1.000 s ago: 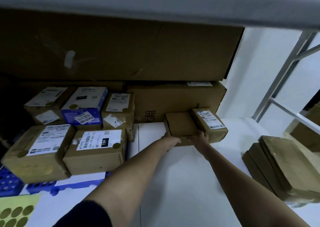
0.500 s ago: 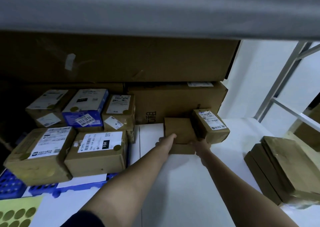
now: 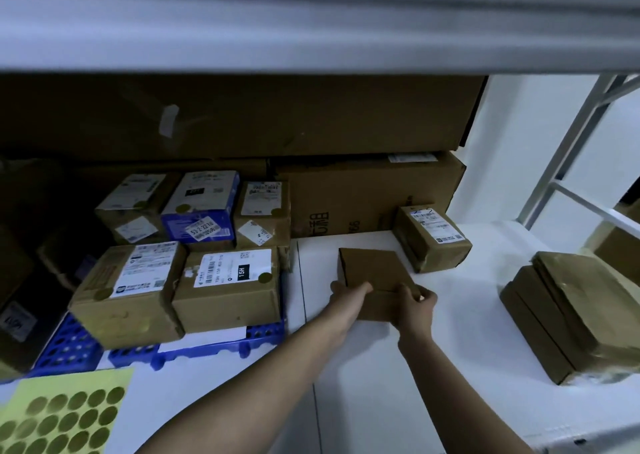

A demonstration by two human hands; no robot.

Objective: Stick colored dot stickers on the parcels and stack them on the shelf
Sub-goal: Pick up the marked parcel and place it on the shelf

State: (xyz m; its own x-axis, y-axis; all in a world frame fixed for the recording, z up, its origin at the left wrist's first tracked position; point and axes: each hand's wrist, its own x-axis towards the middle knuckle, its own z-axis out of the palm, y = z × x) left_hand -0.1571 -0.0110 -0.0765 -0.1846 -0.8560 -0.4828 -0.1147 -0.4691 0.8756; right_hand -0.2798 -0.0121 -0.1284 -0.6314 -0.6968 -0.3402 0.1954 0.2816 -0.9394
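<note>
A small plain brown parcel (image 3: 372,268) lies on the white shelf (image 3: 467,315), a little in front of the big carton. My left hand (image 3: 349,291) grips its near left corner. My right hand (image 3: 414,301) holds its near right edge. Just behind and to the right stands a small labelled parcel (image 3: 431,239), now apart from the held one. A yellow sheet of dot stickers (image 3: 65,415) lies at the bottom left.
Several labelled parcels (image 3: 221,280) with dots are stacked at the left on a blue perforated tray (image 3: 79,346). Big cartons (image 3: 363,194) fill the back. A taped stack of flat parcels (image 3: 571,311) sits at the right. A shelf board hangs overhead; metal uprights (image 3: 571,149) stand at right.
Both hands have pulled the plain parcel toward me, away from the big carton and the labelled parcel it had been touching. The camera has dipped slightly.
</note>
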